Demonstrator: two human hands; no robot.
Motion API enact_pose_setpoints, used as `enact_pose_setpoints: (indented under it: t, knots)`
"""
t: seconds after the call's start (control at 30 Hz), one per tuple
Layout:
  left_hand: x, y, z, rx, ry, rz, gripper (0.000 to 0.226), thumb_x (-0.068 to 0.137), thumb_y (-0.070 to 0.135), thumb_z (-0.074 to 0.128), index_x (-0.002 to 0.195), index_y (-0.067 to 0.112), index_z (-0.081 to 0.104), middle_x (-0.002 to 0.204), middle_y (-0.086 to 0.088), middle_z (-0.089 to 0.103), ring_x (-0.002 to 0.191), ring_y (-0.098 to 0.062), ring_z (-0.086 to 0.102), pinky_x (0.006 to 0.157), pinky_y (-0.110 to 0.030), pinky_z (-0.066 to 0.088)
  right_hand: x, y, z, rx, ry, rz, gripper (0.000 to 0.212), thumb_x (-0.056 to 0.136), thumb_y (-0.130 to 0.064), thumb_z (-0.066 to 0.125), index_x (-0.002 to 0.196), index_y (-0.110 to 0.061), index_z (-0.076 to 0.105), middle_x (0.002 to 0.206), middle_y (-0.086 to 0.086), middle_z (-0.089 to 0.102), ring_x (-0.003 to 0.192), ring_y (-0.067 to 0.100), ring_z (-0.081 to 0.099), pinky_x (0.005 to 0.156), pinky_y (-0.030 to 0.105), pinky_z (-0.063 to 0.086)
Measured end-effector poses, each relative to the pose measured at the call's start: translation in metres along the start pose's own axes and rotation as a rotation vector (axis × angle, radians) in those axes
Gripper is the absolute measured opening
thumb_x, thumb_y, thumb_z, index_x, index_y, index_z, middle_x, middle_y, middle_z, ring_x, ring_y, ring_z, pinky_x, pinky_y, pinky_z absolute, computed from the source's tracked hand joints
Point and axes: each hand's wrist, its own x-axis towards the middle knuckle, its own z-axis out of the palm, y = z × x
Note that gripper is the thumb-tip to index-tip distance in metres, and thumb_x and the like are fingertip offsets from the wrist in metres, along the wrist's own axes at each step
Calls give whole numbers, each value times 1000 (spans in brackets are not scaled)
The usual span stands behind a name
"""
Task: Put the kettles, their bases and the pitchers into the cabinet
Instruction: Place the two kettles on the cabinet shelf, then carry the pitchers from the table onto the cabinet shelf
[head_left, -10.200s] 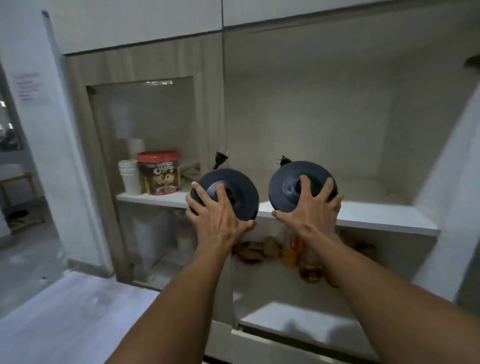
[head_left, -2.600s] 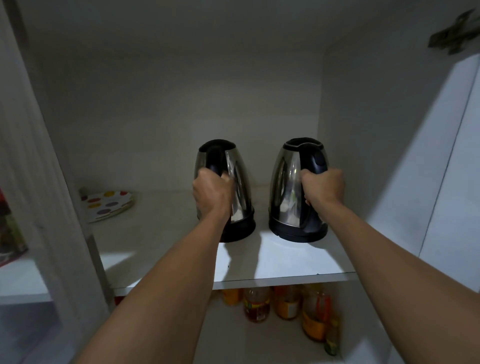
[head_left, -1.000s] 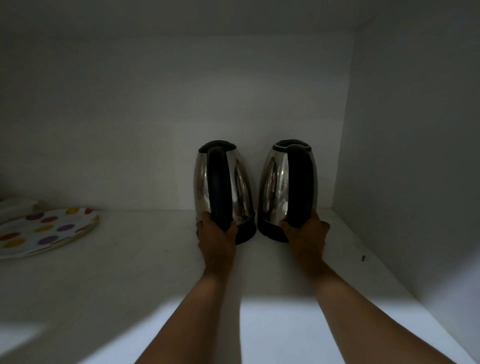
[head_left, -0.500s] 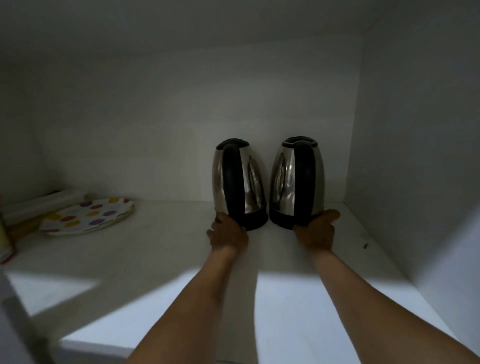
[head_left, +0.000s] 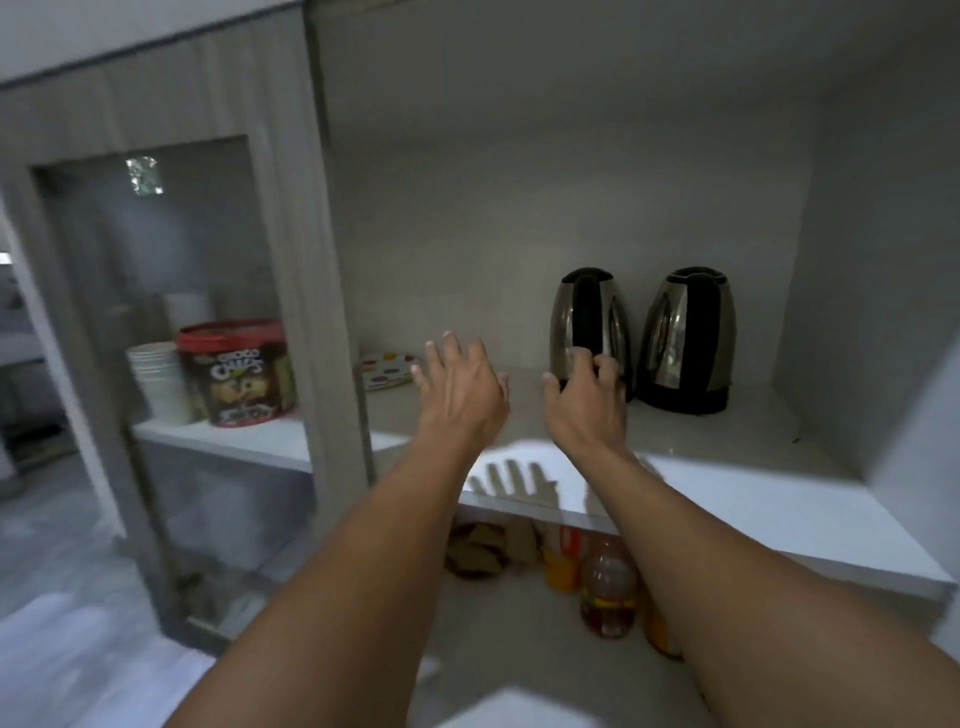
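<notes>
Two steel kettles with black handles stand upright side by side at the back right of the cabinet shelf (head_left: 753, 499), the left kettle (head_left: 597, 312) and the right kettle (head_left: 688, 340), each on a black base. My left hand (head_left: 460, 392) hovers over the shelf with fingers spread, holding nothing. My right hand (head_left: 584, 402) is in front of the left kettle, fingers loosely bent and empty; whether it touches the kettle I cannot tell. No pitcher is in view.
A dotted plate (head_left: 384, 369) lies at the shelf's back left. Behind the glass door (head_left: 171, 322) stand a cereal tub (head_left: 236, 371) and stacked white cups (head_left: 156, 379). Bottles (head_left: 605, 595) and a brown bag (head_left: 483, 545) sit on the lower shelf.
Both hands have let go of the kettle bases and pulled back toward the shelf front. The view has drawn back out of the cabinet and shifted left.
</notes>
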Motion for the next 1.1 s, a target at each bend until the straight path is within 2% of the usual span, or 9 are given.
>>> enact_pose_setpoints:
  t: [0.17, 0.27, 0.4, 0.63, 0.83, 1.1]
  knots:
    - [-52, -63, -89, 46, 112, -83, 57, 100, 37, 39, 149, 12, 28, 162, -20, 11, 151, -37, 7, 121, -55, 9, -61, -90, 22, 88, -46, -212, 50, 99, -39, 47, 142, -13, 45, 146, 14, 44, 130, 38, 45, 104, 43, 38]
    - [-80, -119, -139, 117, 200, -207, 62, 99, 37, 39, 154, 12, 21, 163, -18, 7, 151, -36, 4, 120, -55, 7, -104, -146, 47, 160, -136, -311, 51, 98, -40, 46, 143, -15, 45, 151, 13, 41, 133, 37, 42, 106, 43, 37]
    - [-129, -197, -208, 289, 267, -391, 66, 99, 39, 39, 155, 12, 15, 163, -18, 4, 151, -38, 3, 119, -59, 7, -167, -222, 88, 269, -304, -432, 53, 98, -39, 48, 145, -17, 43, 158, 13, 32, 139, 37, 36, 110, 44, 34]
    - [-221, -292, -288, 532, 280, -711, 65, 100, 41, 37, 155, 12, 16, 163, -17, 5, 150, -39, 3, 117, -62, 9, -285, -329, 140, 377, -605, -704, 49, 100, -42, 44, 143, -18, 43, 158, 9, 29, 139, 35, 36, 107, 49, 38]
    - [-300, -340, -331, 650, 312, -1053, 67, 101, 42, 36, 156, 12, 12, 164, -17, 2, 150, -39, 3, 116, -63, 9, -377, -392, 171, 422, -871, -925, 52, 99, -44, 44, 144, -17, 43, 161, 8, 23, 139, 37, 35, 106, 50, 39]
    - [-409, -369, -355, 766, 389, -1420, 60, 100, 39, 38, 152, 14, 21, 162, -15, 11, 148, -37, 13, 114, -62, 15, -495, -418, 192, 458, -1182, -1174, 48, 99, -41, 42, 138, -14, 46, 157, 8, 26, 131, 38, 41, 100, 49, 42]
